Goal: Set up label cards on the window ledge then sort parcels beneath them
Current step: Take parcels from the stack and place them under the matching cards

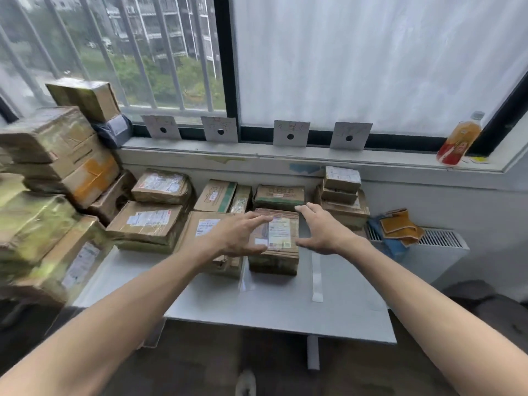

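Note:
Several white label cards, each with a black dot, lean against the window on the ledge [257, 155]; the third from the left [291, 133] stands above a small cardboard parcel [278, 247] on the white table [285, 304]. My left hand [238, 235] hovers open at that parcel's left edge, fingers spread over its label. At its right side my right hand [321, 228] is open too, palm facing the box. Neither hand grips it. More parcels [148, 221] lie in rows under the other cards.
A tall stack of cardboard boxes [54, 172] fills the left. A small pile of parcels [343, 192] sits under the fourth card. An orange drink bottle [460, 138] stands on the ledge's right end. A radiator [440, 238] with yellow packets is at the right.

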The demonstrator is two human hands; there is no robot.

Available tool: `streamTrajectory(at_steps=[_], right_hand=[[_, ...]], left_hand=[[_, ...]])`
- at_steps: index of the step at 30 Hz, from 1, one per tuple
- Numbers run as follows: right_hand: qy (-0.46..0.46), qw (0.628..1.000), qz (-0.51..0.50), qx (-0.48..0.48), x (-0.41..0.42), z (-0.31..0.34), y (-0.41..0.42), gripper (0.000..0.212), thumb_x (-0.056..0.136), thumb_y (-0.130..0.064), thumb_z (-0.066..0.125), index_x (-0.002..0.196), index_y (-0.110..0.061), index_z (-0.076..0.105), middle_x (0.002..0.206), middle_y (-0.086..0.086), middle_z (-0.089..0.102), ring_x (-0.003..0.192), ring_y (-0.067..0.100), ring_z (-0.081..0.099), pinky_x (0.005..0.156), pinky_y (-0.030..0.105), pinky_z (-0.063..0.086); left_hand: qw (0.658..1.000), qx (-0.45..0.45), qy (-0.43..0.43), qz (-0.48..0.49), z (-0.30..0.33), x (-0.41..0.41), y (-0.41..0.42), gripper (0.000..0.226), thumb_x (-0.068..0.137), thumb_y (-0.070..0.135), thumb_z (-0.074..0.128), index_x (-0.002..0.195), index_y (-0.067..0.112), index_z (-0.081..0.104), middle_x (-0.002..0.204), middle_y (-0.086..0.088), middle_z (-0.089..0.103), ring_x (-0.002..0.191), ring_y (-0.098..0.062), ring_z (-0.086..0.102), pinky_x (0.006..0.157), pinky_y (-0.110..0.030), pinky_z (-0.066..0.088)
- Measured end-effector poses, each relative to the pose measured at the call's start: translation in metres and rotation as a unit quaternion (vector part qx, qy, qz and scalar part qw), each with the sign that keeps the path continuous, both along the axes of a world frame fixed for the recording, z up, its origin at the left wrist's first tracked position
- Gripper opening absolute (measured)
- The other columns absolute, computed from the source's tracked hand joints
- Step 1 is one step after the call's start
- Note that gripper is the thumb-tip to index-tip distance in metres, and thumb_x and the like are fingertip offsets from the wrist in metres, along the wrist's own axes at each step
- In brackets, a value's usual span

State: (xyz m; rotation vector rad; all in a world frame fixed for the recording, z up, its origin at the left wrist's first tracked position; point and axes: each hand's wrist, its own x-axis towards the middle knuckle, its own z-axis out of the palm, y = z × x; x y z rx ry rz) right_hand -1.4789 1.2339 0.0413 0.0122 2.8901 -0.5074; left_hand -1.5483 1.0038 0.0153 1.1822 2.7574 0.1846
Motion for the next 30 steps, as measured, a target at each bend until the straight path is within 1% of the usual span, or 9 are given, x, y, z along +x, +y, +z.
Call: streamTrajectory(at_steps=[2,5,10,13,15,17,21,26,30], right_hand=[[-0.007,1.000,0.020,-0.002,-0.003,0.001,-0.024,0.090,0.085,-0.035,0.075,0.156,-0.020,0.022,0.163,0.014,0.019,0.149,0.032,0.022,0.123,0.041,0.022],[0.005,0.998,0.058,-0.003,-0.014,0.006,-0.067,0.088,0.085,-0.035,0.074,0.155,-0.018,0.025,0.161,0.013,0.024,0.148,0.030,0.026,0.122,0.041,0.025],[0.014,0.993,0.116,-0.020,-0.038,0.003,-0.168,0.084,0.084,-0.033,0.075,0.154,-0.016,0.030,0.155,0.010,0.033,0.142,0.027,0.035,0.118,0.038,0.031],[0.001,0.987,0.161,-0.023,-0.056,-0.007,-0.242,0.084,0.087,-0.032,0.073,0.155,-0.015,0.027,0.157,0.011,0.030,0.144,0.028,0.032,0.118,0.036,0.028],[-0.005,0.982,0.187,-0.026,-0.067,-0.014,-0.295,0.081,0.086,-0.030,0.073,0.153,-0.014,0.030,0.153,0.011,0.033,0.141,0.029,0.034,0.115,0.035,0.031],[-0.011,0.977,0.209,-0.029,-0.076,-0.023,-0.348,0.078,0.085,-0.029,0.073,0.150,-0.014,0.033,0.149,0.011,0.037,0.136,0.029,0.039,0.109,0.034,0.034],[-0.028,0.967,0.248,-0.046,-0.084,-0.045,-0.439,0.082,0.085,-0.034,0.074,0.153,-0.020,0.029,0.155,0.008,0.031,0.137,0.028,0.039,0.113,0.037,0.036],[-0.049,0.957,0.284,-0.025,-0.095,-0.058,-0.510,0.088,0.088,-0.035,0.073,0.157,-0.019,0.021,0.161,0.010,0.023,0.144,0.029,0.033,0.116,0.040,0.035],[-0.047,0.949,0.311,-0.008,-0.117,-0.062,-0.545,0.088,0.088,-0.036,0.074,0.157,-0.020,0.021,0.162,0.010,0.023,0.143,0.030,0.034,0.115,0.041,0.037]], left_hand=[[1.000,-0.003,0.008,0.023,0.007,0.004,-0.029,0.078,0.089,0.059,0.059,0.155,0.034,0.025,0.150,-0.002,0.043,0.131,-0.024,0.047,0.107,-0.037,0.041],[0.998,0.014,0.004,0.060,0.013,0.008,-0.081,0.077,0.089,0.058,0.058,0.154,0.039,0.022,0.154,0.000,0.040,0.134,-0.024,0.045,0.108,-0.041,0.042],[0.990,0.019,-0.005,0.142,0.008,0.011,-0.181,0.077,0.088,0.053,0.062,0.152,0.041,0.021,0.142,-0.002,0.049,0.119,-0.023,0.053,0.097,-0.037,0.046],[0.983,0.031,-0.003,0.181,0.002,0.011,-0.255,0.077,0.087,0.053,0.063,0.153,0.037,0.025,0.145,0.001,0.048,0.127,-0.022,0.050,0.103,-0.040,0.046],[0.976,0.042,-0.011,0.212,-0.001,0.014,-0.307,0.077,0.088,0.048,0.065,0.153,0.037,0.026,0.148,0.003,0.046,0.132,-0.020,0.046,0.106,-0.038,0.043],[0.969,0.045,-0.019,0.242,-0.005,0.015,-0.360,0.078,0.087,0.046,0.066,0.153,0.038,0.026,0.145,0.003,0.048,0.131,-0.020,0.048,0.105,-0.036,0.042],[0.952,0.030,-0.045,0.302,-0.018,0.016,-0.454,0.082,0.084,0.050,0.068,0.153,0.037,0.025,0.151,0.004,0.043,0.135,-0.016,0.045,0.110,-0.040,0.042],[0.934,0.041,-0.066,0.348,-0.029,0.025,-0.524,0.084,0.081,0.056,0.067,0.152,0.041,0.026,0.144,0.003,0.046,0.131,-0.017,0.048,0.105,-0.039,0.044],[0.921,0.040,-0.070,0.382,-0.040,0.024,-0.556,0.098,0.067,0.079,0.056,0.152,0.041,0.026,0.148,0.005,0.041,0.132,-0.019,0.046,0.106,-0.042,0.043]])
